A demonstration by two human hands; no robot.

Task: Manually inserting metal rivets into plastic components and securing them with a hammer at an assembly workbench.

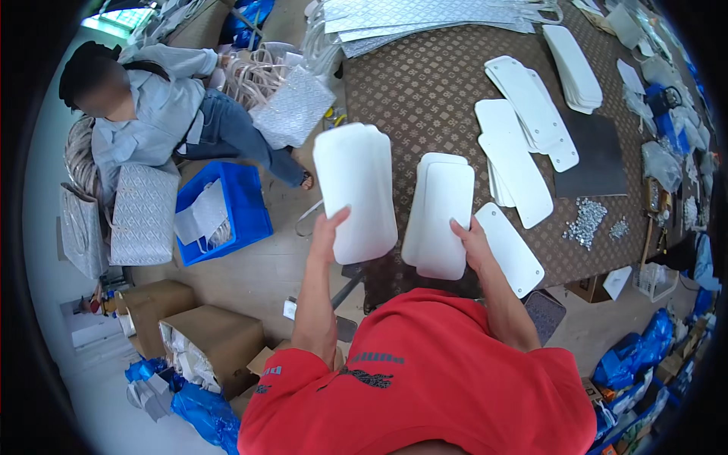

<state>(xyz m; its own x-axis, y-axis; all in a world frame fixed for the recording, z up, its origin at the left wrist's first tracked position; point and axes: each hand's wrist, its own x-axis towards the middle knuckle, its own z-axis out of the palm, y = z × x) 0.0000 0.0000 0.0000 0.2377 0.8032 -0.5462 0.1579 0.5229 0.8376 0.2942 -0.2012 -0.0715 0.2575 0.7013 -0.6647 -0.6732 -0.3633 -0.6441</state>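
Note:
My left hand (pixel 328 235) is closed round the lower left edge of a thick stack of white rounded panels (pixel 354 189), held up at the table's left edge. In my right hand (pixel 473 241) is a smaller stack of similar white panels (pixel 444 208), gripped by its right edge with the thumb on top. The two stacks are apart, with a narrow gap between them. Just right of my right hand lies a single white panel with small metal studs at its corners (pixel 509 250). Beyond it, more studded panels (pixel 531 106) lie overlapping on the patterned tablecloth (pixel 425 91).
A dark mat (pixel 591 159) and a pile of small metal studs (pixel 585 222) lie to the right. Another white panel stack (pixel 572 68) is farther back, and silvery sheets (pixel 425 17) lie at the far edge. At left, a person (pixel 152 114) sits near a blue crate (pixel 250 205) and cartons (pixel 216 341).

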